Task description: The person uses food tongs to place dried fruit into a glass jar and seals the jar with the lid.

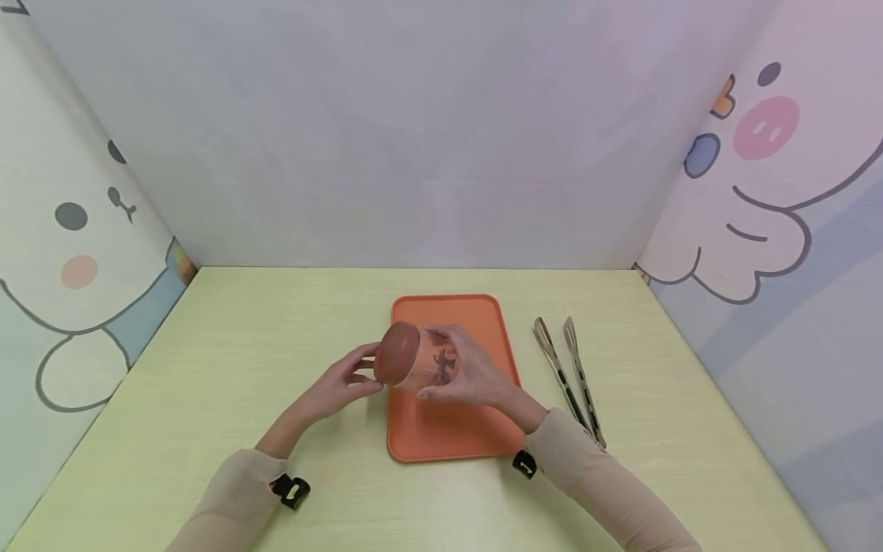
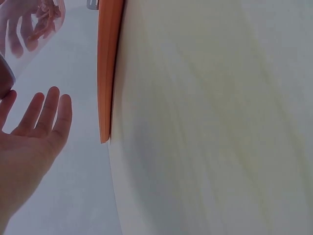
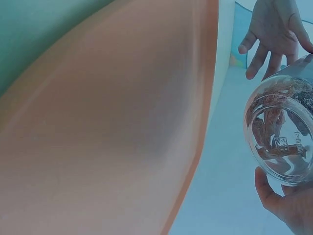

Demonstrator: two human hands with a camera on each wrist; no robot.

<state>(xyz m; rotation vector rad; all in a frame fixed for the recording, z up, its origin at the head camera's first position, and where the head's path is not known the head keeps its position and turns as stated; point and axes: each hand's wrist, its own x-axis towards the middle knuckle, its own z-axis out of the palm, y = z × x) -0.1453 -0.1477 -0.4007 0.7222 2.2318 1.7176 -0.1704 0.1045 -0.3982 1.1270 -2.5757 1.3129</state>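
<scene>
A clear glass jar with a brown round lid is being gripped, tipped sideways, by the right hand above the orange plastic tray. The left hand is being held spread, fingertips at the lid. If the lid is being loosened, the dark contents may be spilled.

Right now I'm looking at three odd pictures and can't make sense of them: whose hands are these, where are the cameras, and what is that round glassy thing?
No machine here: a person works with two bare hands, wearing three cameras. The wide picture comes from a camera on the head, looking down at a pale yellow-green table between cartoon-printed walls. The other two come from cameras strapped to each wrist, so they look tilted and very close.

On the table lies an orange tray, and to its right a pair of metal tongs.

The right hand grips a clear jar on its side above the tray; it holds some reddish-brown pieces I cannot identify. The jar's brown lid points toward the left hand, whose fingers are spread beside the lid. Whether they touch it I cannot tell.
</scene>
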